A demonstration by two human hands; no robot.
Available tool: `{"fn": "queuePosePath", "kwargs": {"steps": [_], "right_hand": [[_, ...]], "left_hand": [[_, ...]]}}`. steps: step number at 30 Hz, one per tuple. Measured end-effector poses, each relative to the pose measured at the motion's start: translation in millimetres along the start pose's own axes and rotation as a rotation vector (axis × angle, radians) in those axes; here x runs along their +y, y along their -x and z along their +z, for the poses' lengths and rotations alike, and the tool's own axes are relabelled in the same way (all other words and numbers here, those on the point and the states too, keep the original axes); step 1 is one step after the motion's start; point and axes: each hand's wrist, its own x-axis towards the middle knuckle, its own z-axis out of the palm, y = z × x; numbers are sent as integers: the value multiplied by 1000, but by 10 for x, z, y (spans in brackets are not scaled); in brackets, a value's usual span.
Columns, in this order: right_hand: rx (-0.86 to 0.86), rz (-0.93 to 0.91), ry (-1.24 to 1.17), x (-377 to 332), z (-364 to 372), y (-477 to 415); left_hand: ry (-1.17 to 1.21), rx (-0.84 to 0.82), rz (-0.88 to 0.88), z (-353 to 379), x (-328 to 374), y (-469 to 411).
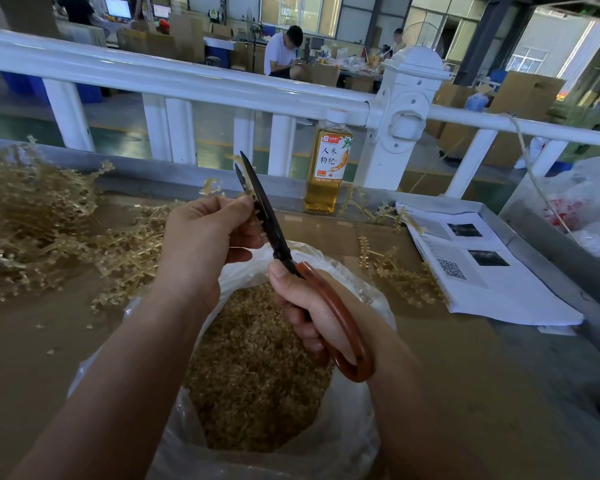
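Sprig [256, 220] of tan plastic parts, at centre frame, is pinched between the thumb and curled fingers of a worker's left hand [205, 237], with its stem fed between the slightly parted blades of a pair of scissors [261, 200]. The right hand [312, 306] grips the orange handles, fingers wrapped through the loop and thumb pressed on top near the pivot. Directly below, an open plastic bag [355, 277] holds a heap of cut pieces [253, 358]. Uncut sprigs [32, 209] pile up at the left of the frame, with a bottle [328, 168] and printed sheets [482, 271] to the right. The work appears to be mid-trim. The next move likely calls for closing the blades at the stem so the piece drops into the bag, with fingertips kept clear.
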Motion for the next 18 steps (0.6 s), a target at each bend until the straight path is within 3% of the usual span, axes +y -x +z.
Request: {"fn": "queuePosePath", "kwargs": {"steps": [5,8,11,18], "right_hand": [[50,-7,66,5,-12,-22],[30,21,-18,-46,-11,-28],[102,-13,144,-13,24,-50],[132,-9,173,-20,9,-66]], "left_hand": [[21,15,1,-19,25,5],[23,17,-4,-18,37,3],[41,22,-11,26,32,21],[18,67,28,119,-8,74]]}}
